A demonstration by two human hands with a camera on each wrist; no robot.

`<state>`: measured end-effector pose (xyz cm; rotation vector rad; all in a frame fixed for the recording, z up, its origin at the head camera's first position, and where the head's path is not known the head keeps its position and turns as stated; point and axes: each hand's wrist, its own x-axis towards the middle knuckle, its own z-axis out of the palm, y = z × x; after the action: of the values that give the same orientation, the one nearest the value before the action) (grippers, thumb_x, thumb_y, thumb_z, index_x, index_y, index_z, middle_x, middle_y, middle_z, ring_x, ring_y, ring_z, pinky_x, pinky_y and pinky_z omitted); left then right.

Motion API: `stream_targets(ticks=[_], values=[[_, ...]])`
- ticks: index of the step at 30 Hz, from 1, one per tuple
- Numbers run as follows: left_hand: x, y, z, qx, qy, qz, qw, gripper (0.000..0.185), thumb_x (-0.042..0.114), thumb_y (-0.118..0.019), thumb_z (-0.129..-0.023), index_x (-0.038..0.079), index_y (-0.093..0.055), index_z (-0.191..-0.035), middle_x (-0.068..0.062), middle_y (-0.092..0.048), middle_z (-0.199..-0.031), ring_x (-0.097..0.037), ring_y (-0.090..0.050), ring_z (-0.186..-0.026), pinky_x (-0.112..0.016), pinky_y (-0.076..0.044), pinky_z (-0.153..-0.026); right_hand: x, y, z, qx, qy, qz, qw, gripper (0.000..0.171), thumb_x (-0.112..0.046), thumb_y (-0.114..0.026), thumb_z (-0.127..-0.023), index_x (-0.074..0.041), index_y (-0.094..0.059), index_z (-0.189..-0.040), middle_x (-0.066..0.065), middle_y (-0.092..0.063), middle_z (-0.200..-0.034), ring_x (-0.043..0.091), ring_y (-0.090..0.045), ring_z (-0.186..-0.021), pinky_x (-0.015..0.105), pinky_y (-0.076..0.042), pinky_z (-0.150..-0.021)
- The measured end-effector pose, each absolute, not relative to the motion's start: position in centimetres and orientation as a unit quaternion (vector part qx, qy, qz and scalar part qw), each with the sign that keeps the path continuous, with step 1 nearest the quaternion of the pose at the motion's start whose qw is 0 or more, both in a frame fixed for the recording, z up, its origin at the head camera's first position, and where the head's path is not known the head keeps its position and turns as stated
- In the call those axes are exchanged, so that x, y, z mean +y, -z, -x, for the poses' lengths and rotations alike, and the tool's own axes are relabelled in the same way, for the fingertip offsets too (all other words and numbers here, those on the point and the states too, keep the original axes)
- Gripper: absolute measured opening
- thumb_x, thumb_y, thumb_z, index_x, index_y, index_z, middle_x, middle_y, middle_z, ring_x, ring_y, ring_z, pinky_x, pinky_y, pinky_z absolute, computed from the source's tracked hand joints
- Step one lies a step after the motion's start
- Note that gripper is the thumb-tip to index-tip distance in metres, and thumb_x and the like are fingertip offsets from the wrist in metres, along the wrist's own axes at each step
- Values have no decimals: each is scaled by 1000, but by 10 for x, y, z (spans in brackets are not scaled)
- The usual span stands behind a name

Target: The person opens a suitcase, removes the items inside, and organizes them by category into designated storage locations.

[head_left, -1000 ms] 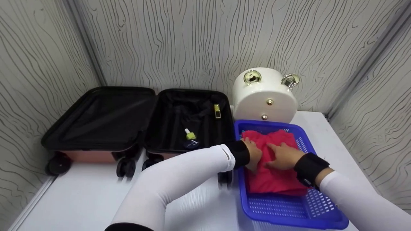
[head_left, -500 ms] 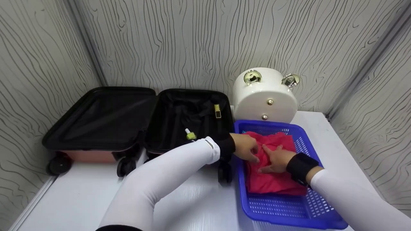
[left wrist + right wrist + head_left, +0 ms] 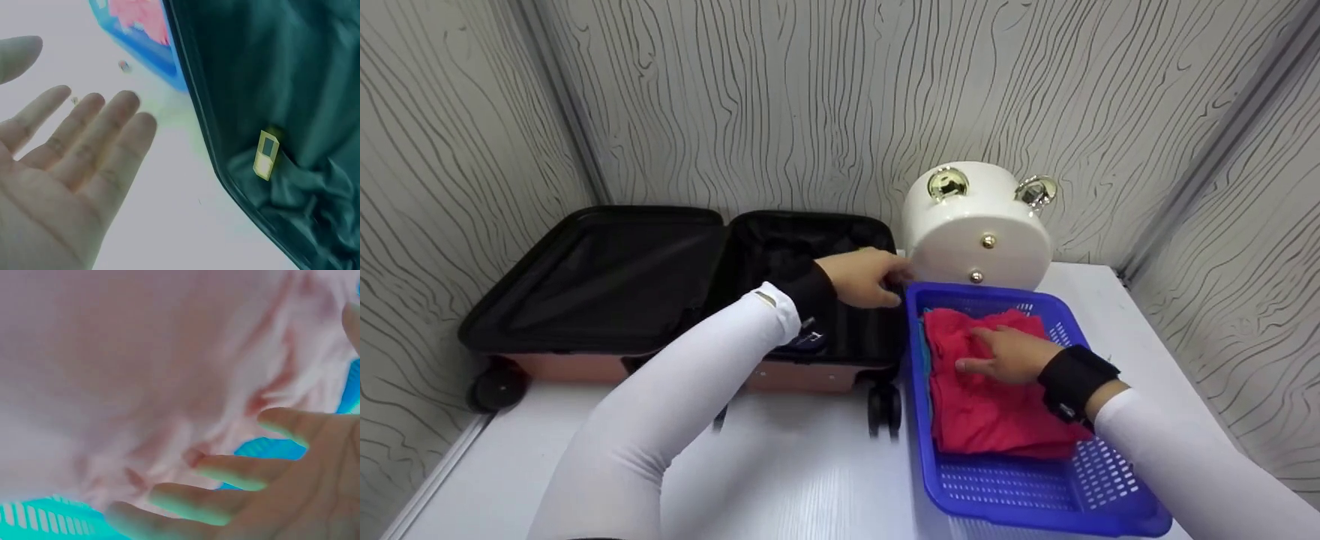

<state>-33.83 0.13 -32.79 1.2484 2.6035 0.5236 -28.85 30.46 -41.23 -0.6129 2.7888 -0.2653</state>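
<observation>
In the head view my left hand (image 3: 864,277) is over the right half of an open suitcase (image 3: 855,345), between its black lining and a blue basket (image 3: 924,457). Its fingers are extended and hold nothing. My right hand (image 3: 1014,356) is at a folded red cloth (image 3: 997,420) in the basket, fingers spread; the right wrist view shows the fingertips close to the fabric, contact unclear. A teal cloth edge (image 3: 925,364) shows under the red one. A small gold rectangular item (image 3: 266,156) lies on the lining, seen in the left wrist view.
A white rounded box (image 3: 979,225) with gold ear-like knobs stands behind the basket. The suitcase's other half (image 3: 615,277) lies flat at left. A dark round item (image 3: 808,340) with a pale emblem is partly hidden by my left arm. Patterned walls (image 3: 780,105) enclose the table.
My left hand has lifted off the red cloth and moved left and back, out of the basket to over the suitcase. The right hand stays at the cloth, having shifted slightly.
</observation>
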Motion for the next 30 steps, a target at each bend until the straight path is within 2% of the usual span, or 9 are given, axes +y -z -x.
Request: stream_targets(ticks=[6, 8, 10, 13, 17, 21, 24, 27, 30], values=[[-32, 334, 338, 905, -145, -378, 127, 47, 23, -75, -101, 5, -67, -144, -16, -73, -138, -31, -67, -131, -44, -52, -115, 280, 401, 287, 960, 143, 236, 54, 68, -48, -67, -106, 9, -61, -143, 31, -72, -131, 49, -69, -125, 64, -54, -106], [-38, 340, 336, 905, -135, -379, 136, 43, 24, -77, -100, 6, -71, -139, -14, -75, -134, -29, -70, -126, -43, -54, -112, 268, 402, 285, 957, 164, 234, 54, 65, -46, -68, -106, 9, -63, -141, 25, -77, -113, 41, -75, -106, 59, -59, -96], [-42, 347, 331, 904, -127, -381, 144, 39, 27, -78, -99, 8, -75, -133, -12, -78, -129, -25, -72, -120, -41, -56, -109, 256, 404, 280, 954, 184, 226, 66, 65, -44, -68, -106, 10, -61, -141, 18, -77, -102, 33, -75, -95, 55, -60, -91], [-45, 358, 322, 899, -126, -390, 154, 33, 29, -80, -98, 10, -79, -125, -7, -81, -117, -15, -71, -101, -36, -59, -98, 240, 409, 271, 947, 226, 207, 97, 56, -35, -69, -105, 11, -59, -135, 6, -67, -78, 20, -67, -69, 43, -59, -71], [-46, 368, 307, 893, -124, -405, 154, 22, 26, -81, -97, 10, -83, -112, -2, -81, -101, -6, -63, -82, -29, -56, -81, 224, 414, 265, 934, 286, 176, 121, 36, -18, -69, -100, 6, -57, -124, 3, -64, -70, 11, -61, -52, 31, -54, -52], [-45, 374, 294, 894, -104, -418, 119, 6, 14, -79, -95, 9, -80, -93, 4, -69, -80, -9, -56, -72, -27, -48, -69, 215, 414, 263, 923, 328, 138, 145, 42, -10, -65, -100, 8, -51, -134, 6, -63, -62, 11, -59, -43, 32, -54, -43], [-43, 380, 286, 896, -85, -428, 83, 13, 8, -77, -93, 10, -74, -81, 6, -59, -71, -13, -52, -66, -28, -43, -64, 212, 413, 261, 920, 335, 136, 150, 39, -9, -62, -101, 8, -51, -134, 6, -61, -58, 10, -58, -40, 32, -53, -40], [-41, 385, 280, 898, -69, -433, 48, 15, 5, -77, -90, 11, -73, -77, 5, -61, -68, -14, -54, -64, -31, -46, -62, 210, 413, 259, 923, 328, 137, 146, 30, -9, -60, -102, 6, -53, -126, 7, -62, -57, 10, -59, -39, 33, -53, -40], [-41, 388, 277, 898, -61, -434, 24, 12, 4, -78, -90, 11, -77, -80, 1, -68, -72, -17, -59, -66, -36, -52, -64, 212, 413, 258, 929, 314, 124, 148, 35, -8, -61, -102, 9, -52, -130, 12, -65, -58, 13, -61, -38, 35, -54, -40]])
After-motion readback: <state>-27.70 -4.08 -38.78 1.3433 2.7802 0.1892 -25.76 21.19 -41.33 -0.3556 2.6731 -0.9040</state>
